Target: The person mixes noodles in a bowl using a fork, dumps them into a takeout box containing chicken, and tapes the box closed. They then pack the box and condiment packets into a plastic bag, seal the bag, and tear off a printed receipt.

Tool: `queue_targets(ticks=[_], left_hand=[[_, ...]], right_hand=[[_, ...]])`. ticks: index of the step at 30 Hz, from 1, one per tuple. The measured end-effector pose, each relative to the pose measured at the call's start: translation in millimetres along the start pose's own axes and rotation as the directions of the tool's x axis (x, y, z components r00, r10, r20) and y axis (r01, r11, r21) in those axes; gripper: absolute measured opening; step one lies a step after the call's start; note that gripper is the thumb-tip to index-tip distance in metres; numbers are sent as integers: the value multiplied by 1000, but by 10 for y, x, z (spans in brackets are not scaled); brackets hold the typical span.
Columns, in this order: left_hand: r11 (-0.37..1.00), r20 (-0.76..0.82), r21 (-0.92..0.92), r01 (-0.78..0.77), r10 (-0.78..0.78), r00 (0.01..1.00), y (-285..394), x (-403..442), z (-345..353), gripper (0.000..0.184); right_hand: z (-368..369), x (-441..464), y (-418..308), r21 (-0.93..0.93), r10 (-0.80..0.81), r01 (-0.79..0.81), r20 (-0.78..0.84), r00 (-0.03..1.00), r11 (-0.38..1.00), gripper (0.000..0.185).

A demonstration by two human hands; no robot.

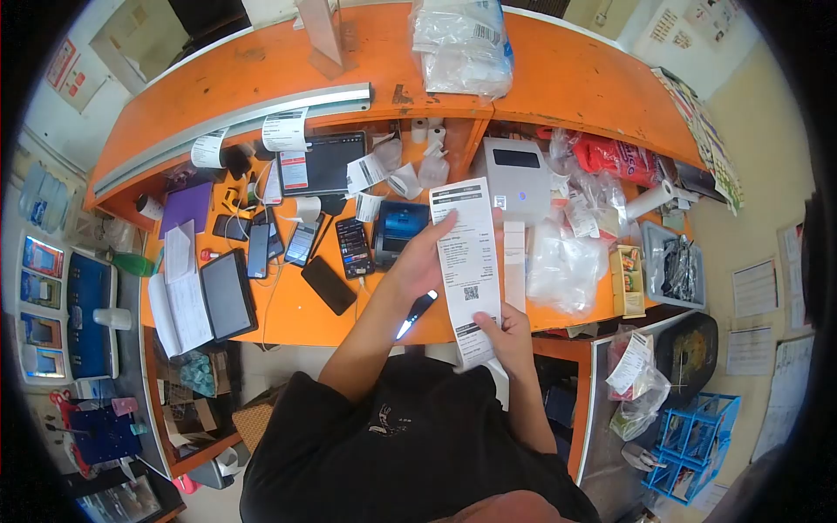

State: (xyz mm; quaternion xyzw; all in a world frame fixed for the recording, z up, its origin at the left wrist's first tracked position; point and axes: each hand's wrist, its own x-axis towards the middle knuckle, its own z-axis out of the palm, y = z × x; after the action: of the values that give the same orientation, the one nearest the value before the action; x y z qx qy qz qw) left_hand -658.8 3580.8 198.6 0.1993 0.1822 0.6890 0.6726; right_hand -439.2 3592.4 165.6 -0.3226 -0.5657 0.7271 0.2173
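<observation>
A long printed receipt (466, 235) with a QR code near its middle is stretched upright in front of my chest. My left hand (423, 261) pinches its left edge in the upper part, thumb over the print. Lower down, my right hand (512, 338) grips the right edge, its thumb on a dark printed band. Beyond the receipt, on the orange desk, stand a dark blue device (403, 228) and a light grey box (516, 179) with a black window. A blank-looking paper strip (514, 261) lies just right of the receipt.
Several phones (354, 247) and cables crowd the desk's left half, near a tablet (228, 295) and an open notebook (181, 301). Clear plastic bags (567, 266) and a yellow box (628, 281) are at right. Slips hang from a metal rail (235, 126) on the shelf.
</observation>
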Motion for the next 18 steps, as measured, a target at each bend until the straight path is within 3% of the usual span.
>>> queue_targets(ticks=[18], left_hand=[[991, 141, -133, -22, 41, 989, 82, 60, 216, 56]], right_hand=[[82, -126, -66, 35, -37, 39, -55, 998, 999, 24]])
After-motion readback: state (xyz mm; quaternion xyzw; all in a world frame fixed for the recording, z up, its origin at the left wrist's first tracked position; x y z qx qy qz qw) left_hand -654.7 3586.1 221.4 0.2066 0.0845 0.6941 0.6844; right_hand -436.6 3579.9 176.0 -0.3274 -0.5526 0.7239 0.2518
